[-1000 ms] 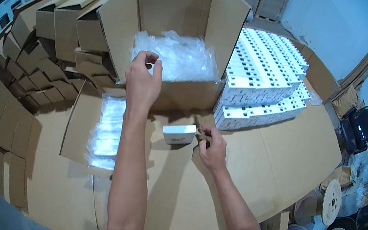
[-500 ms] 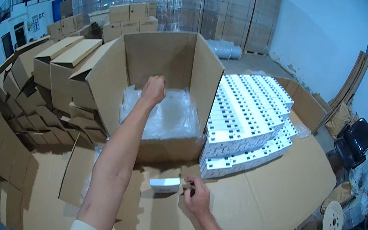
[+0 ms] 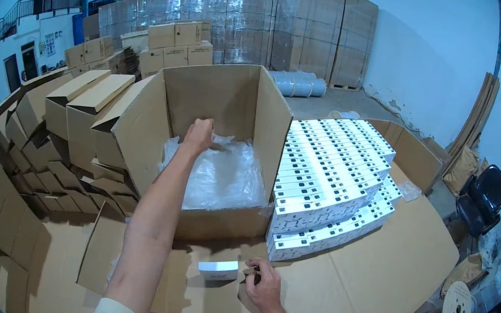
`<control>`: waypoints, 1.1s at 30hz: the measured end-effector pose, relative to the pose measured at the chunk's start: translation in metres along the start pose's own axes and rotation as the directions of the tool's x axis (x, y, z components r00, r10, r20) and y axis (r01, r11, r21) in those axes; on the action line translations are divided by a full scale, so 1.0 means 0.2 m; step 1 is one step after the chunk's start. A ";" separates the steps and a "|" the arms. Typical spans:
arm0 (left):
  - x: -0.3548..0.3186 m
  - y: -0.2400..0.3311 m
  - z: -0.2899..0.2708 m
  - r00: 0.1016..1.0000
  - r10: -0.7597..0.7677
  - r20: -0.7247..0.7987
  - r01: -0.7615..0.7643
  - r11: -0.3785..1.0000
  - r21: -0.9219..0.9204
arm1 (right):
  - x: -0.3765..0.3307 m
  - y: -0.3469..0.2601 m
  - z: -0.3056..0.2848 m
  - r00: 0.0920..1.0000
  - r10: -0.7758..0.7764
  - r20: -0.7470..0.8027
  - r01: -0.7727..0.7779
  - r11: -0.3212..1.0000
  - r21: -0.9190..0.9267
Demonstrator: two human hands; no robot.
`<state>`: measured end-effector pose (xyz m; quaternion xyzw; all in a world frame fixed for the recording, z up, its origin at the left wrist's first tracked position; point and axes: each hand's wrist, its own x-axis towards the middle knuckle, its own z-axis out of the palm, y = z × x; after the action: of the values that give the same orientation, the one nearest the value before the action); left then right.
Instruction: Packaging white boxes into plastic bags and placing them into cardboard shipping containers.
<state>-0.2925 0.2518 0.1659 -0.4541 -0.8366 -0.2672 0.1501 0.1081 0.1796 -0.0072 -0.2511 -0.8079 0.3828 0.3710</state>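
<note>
So far I judge packing barely begun — my left hand (image 3: 199, 135) pinches the plastic liner (image 3: 221, 175) inside the open carton (image 3: 218, 151) at twelve o'clock, right hand (image 3: 262, 286) fingertips touching the small white box (image 3: 218, 269), not yet inside.

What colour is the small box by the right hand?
White, seen in the head view: the small box lies beside the right hand.
</note>
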 end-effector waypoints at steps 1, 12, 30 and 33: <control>0.00 -0.01 -0.03 0.999 0.008 -0.038 -0.011 0.998 -0.062 | -0.01 0.00 0.01 1.000 0.005 0.000 -0.005 1.000 0.004; -0.15 0.17 -0.54 0.939 -0.036 -0.342 -0.188 0.778 -0.599 | -0.01 0.02 0.04 0.997 -0.057 -0.056 0.061 0.996 0.069; -2.07 0.61 -0.46 0.986 -0.071 0.148 0.164 0.458 -0.874 | -0.01 -0.06 -0.22 0.768 0.199 0.609 -0.634 0.372 0.678; -2.16 0.56 -0.39 0.918 -0.057 0.392 0.382 0.391 -0.837 | 0.00 -0.08 -0.28 0.644 0.024 0.764 -0.705 0.407 0.581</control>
<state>0.0368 -0.0376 0.0496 -0.3815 -0.6265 -0.6181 -0.2826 0.1518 0.1949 0.0292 -0.0699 -0.4983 0.8635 0.0338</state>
